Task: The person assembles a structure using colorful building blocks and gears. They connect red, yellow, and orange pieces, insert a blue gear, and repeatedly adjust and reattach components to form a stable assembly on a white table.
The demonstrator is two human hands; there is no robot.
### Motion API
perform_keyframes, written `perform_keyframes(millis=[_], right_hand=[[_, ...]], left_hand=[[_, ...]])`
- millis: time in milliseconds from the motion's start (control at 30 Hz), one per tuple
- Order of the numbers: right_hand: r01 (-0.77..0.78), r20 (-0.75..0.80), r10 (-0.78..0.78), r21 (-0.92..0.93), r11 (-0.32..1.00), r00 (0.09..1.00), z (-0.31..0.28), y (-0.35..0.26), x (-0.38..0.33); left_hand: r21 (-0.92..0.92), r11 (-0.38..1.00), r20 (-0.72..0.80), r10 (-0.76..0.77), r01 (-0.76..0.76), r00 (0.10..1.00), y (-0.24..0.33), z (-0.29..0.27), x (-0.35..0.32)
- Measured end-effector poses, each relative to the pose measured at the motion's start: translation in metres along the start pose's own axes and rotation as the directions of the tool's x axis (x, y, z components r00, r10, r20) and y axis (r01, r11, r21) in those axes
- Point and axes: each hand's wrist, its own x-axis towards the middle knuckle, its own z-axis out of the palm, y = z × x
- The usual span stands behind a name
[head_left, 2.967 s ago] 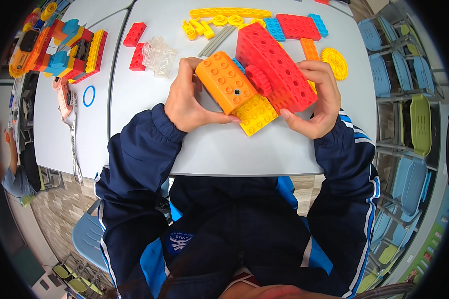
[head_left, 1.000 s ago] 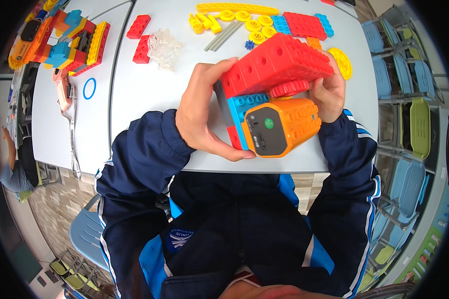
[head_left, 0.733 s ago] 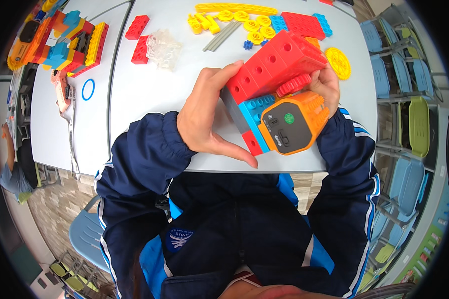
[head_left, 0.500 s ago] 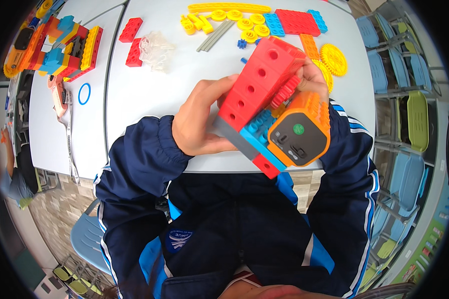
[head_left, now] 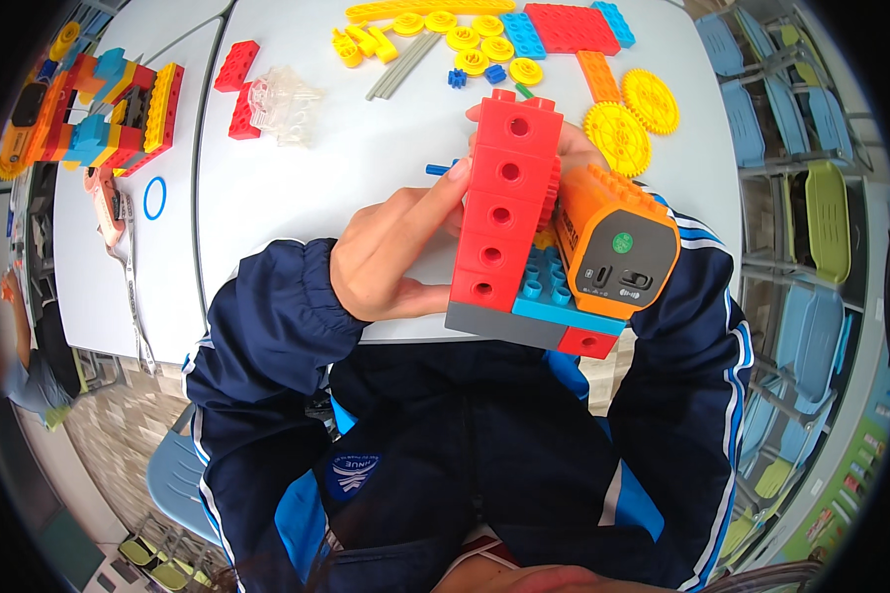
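The block model (head_left: 569, 237) is held up over the near edge of the white table (head_left: 386, 138). At its nine o'clock, the left hand (head_left: 381, 247) grips the red column (head_left: 504, 193), forefinger and thumb spread apart against it; a blue rod (head_left: 437, 170) pokes out beside the forefinger. The right hand (head_left: 579, 146) is behind the model toward one o'clock, mostly hidden, so I cannot tell how its fingers stand. The orange unit (head_left: 625, 255) sits at the column's four o'clock. Beyond the model, yellow gear wheels (head_left: 651, 102) lie at one o'clock, yellow pulleys (head_left: 472, 63) at eleven, a clear plastic piece (head_left: 283, 107) at ten and a blue ring (head_left: 145, 201) at nine.
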Motion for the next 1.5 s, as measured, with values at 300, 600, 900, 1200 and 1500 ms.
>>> perform_keyframes(millis=[300, 600, 900, 1200, 1500], right_hand=[[0.088, 0.126, -0.073, -0.122, 0.989, 0.989, -0.024, 0.005, 0.015], [0.106, 0.297, -0.092, -0.031, 0.994, 0.951, -0.039, 0.008, 0.025], [0.131, 0.036, -0.126, -0.311, 0.941, 0.991, -0.006, 0.006, 0.008], [0.049, -0.030, -0.062, -0.323, 0.945, 0.998, 0.003, 0.001, 0.004], [-0.051, -0.050, 0.042, -0.199, 0.979, 0.998, 0.007, -0.003, 0.009]], left_hand=[[0.054, 0.998, 0.031, 0.012, -0.014, 0.999, -0.001, 0.004, -0.001], [0.064, 0.998, 0.017, 0.027, -0.028, 0.999, -0.001, 0.005, 0.000], [0.061, 0.998, 0.029, 0.019, -0.021, 0.999, -0.001, 0.005, -0.001], [0.044, 0.999, 0.025, 0.012, -0.013, 1.000, 0.000, 0.006, -0.003], [0.050, 0.998, 0.016, 0.025, -0.025, 1.000, -0.001, 0.006, -0.002]])
